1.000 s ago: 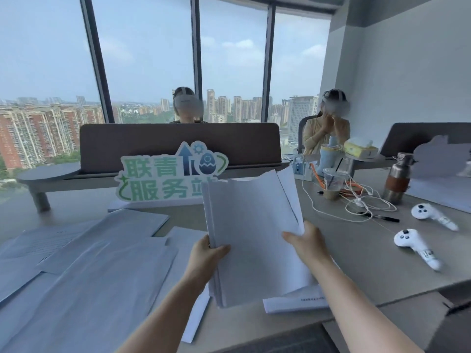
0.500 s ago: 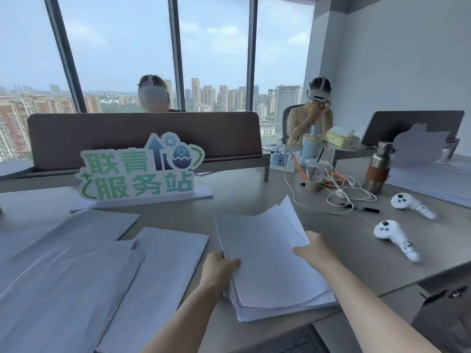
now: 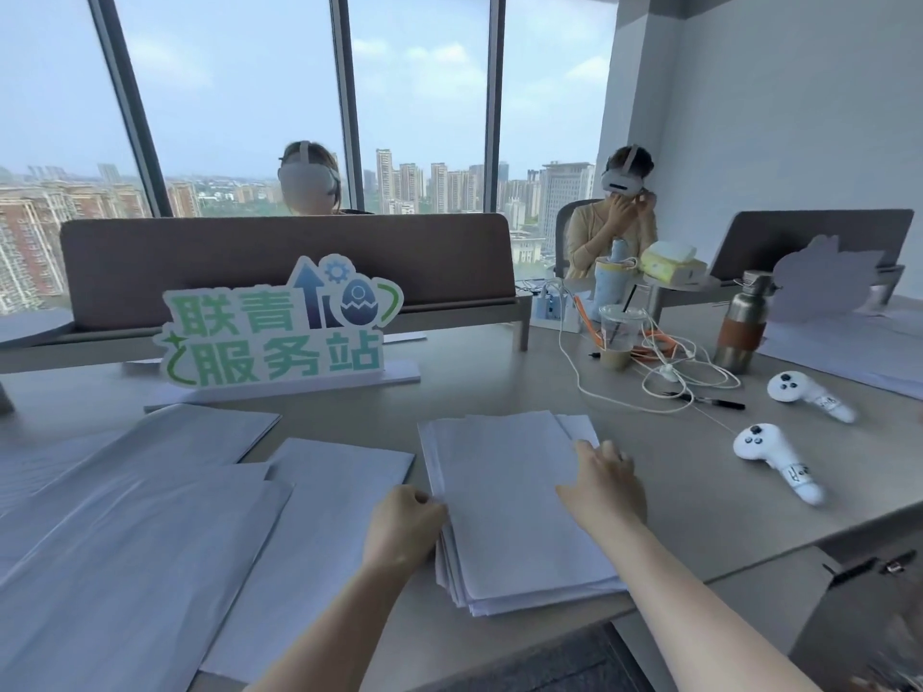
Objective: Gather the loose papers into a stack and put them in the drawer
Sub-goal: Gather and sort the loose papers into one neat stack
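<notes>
The stack of papers [image 3: 504, 506] lies flat on the desk [image 3: 699, 491] near its front edge, at 6 o'clock. The left hand [image 3: 402, 531] grips the stack's left edge with curled fingers; the right hand [image 3: 602, 486] rests on its right side, fingers loosely spread. More loose sheets [image 3: 150, 516] sprawl from 7 to 9 o'clock. A green sign [image 3: 279, 327] stands at 11 o'clock. At 2 o'clock sit a plastic cup [image 3: 619, 334], white cables [image 3: 674, 377], a metal bottle [image 3: 741, 327] and a pen [image 3: 719, 403]; two white controllers [image 3: 776, 454] lie at 3 o'clock. Half a second ago the stack was just settling with fanned top corners; a second ago it was held upright off the desk.
</notes>
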The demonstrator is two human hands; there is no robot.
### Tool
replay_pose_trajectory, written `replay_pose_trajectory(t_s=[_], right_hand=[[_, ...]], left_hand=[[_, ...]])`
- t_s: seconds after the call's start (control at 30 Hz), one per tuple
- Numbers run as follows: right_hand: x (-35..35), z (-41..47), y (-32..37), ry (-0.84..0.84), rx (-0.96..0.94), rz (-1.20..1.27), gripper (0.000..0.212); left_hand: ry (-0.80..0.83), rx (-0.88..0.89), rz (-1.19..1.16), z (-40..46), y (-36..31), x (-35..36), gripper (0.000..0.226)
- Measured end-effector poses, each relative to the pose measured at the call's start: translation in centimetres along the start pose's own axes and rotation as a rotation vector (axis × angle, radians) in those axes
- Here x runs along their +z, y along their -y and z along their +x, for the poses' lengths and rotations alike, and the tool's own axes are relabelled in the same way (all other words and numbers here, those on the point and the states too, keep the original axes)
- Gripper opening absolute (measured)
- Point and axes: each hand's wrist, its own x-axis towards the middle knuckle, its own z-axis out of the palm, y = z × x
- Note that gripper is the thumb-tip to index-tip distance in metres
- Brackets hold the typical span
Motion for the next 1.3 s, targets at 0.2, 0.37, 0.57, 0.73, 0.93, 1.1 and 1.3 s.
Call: replay_pose_trajectory(t_s=[0.2, 0.37, 0.57, 0.73, 0.93, 1.1, 1.3], right_hand=[[0.8, -3.0, 6.2, 0.055, -0.207, 0.168, 0.043], [1.8, -6.8, 11.9, 0.134, -0.336, 0.270, 0.040], [3.1, -10.4, 16.9, 0.388, -0.372, 0.245, 0.055], [4.0, -12.1, 19.4, 0.538, -0.327, 0.024, 0.106], [5.2, -12.7, 20.8, 0.564, -0.327, -0.071, 0.115], [5.7, -12.3, 21.3, 0.575, -0.330, -0.049, 0.111], [6.3, -11.7, 21.6, 0.580, -0.328, -0.038, 0.109]], left_hand=[[-0.141, 0.023, 0.073, -1.6, 0.6, -3.0, 0.027], [-0.271, 0.034, 0.214, -3.1, 2.8, -7.0, 0.040], [-0.312, -0.115, 0.468, -4.8, 5.9, -12.6, 0.061], [-0.223, -0.259, 0.611, -6.1, 8.4, -15.8, 0.089], [-0.318, -0.371, 0.575, -6.1, 11.4, -20.7, 0.086], [-0.386, -0.509, 0.598, -6.4, 13.7, -24.9, 0.089], [-0.384, -0.542, 0.597, -6.2, 14.8, -26.9, 0.102]])
